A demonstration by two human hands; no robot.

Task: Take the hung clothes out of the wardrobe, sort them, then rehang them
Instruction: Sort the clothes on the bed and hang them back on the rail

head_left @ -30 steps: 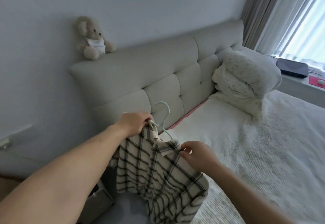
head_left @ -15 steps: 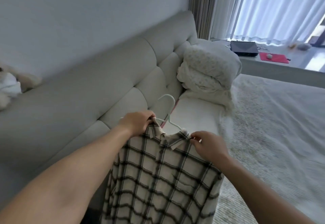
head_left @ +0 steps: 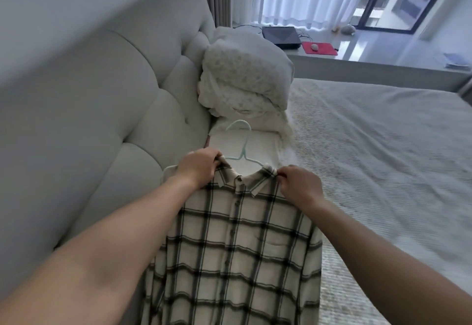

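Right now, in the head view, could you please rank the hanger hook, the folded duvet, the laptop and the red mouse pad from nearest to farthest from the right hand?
1. Hanger hook: just up and left of the right hand, which pinches the plaid shirt collar.
2. Folded duvet: beyond the hook, against the headboard.
3. Laptop: on the ledge by the window.
4. Red mouse pad: beside the laptop; too close to call between these two.

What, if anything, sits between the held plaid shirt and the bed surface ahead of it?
Nothing visible. The left hand and right hand hold the plaid shirt on its hanger by the collar; the bed ahead is bare, the pillows farther back.
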